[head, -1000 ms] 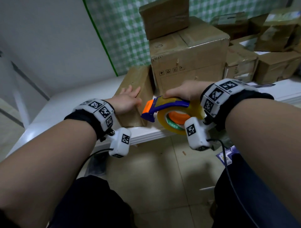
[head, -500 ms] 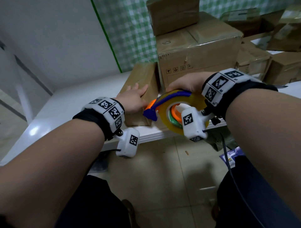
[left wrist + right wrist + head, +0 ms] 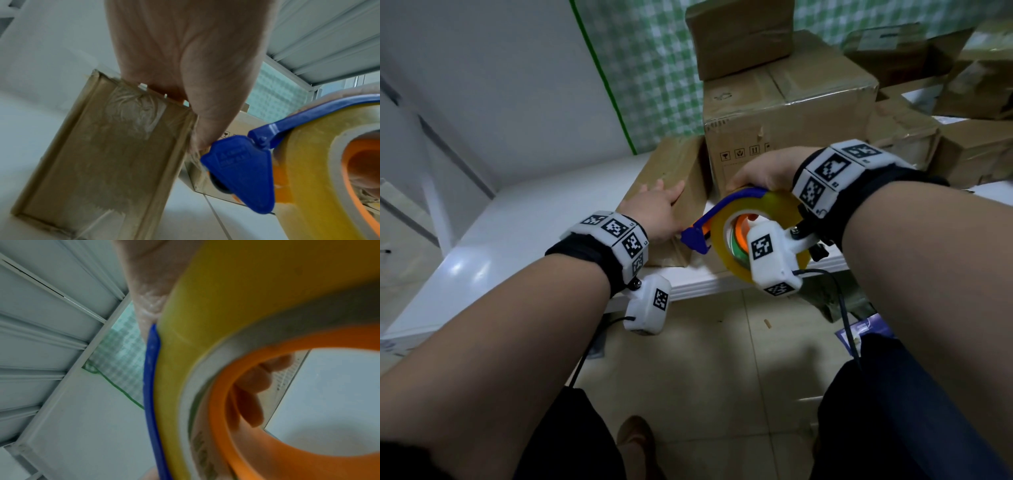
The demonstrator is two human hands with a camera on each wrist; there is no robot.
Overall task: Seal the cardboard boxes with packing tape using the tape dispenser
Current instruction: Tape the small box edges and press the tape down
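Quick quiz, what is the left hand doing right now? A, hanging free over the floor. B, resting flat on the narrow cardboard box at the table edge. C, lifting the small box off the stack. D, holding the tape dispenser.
B: the left hand lies with straight fingers on the narrow cardboard box, while the right hand grips the tape dispenser.
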